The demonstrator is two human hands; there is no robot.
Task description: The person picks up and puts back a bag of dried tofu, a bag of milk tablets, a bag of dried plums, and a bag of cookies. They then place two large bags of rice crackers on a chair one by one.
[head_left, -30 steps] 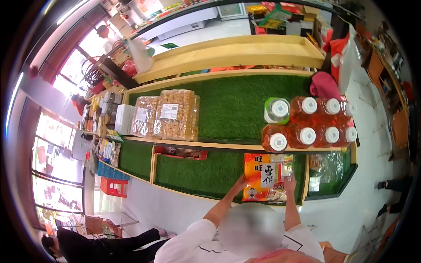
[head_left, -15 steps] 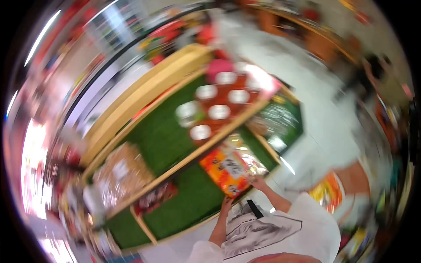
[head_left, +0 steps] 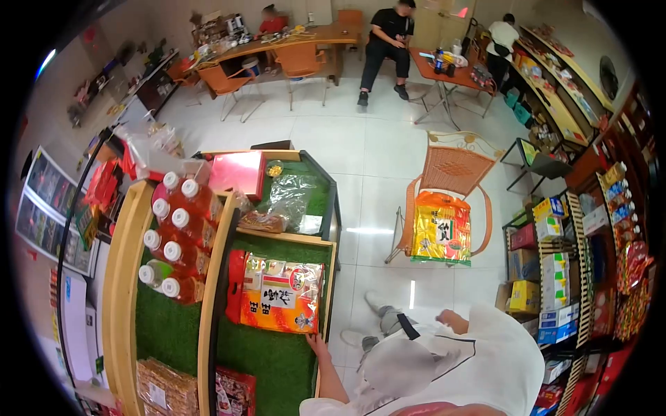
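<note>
An orange and red snack bag (head_left: 281, 295) lies flat on the green turf of the display stand (head_left: 277, 360). My left hand (head_left: 317, 344) is at its near right corner, fingertips apart and touching the edge. My right hand (head_left: 454, 322) is away from the stand, in front of my white shirt, with nothing visible in it; its fingers look loosely apart. Beyond it, a yellow and orange snack bag (head_left: 442, 229) leans on the seat of a wicker chair (head_left: 454, 166).
Bottles of red drink (head_left: 187, 256) stand in the stand's raised section, behind a wooden rail (head_left: 216, 305). Packed brown snacks (head_left: 166, 388) lie at its near end. Shelves of boxed goods (head_left: 555, 291) line the right. A seated person (head_left: 390, 45) and others are at the back.
My view has swung right toward the chair. My right hand has left the orange snack bag and drawn back to the right. My left hand stays at the bag's edge.
</note>
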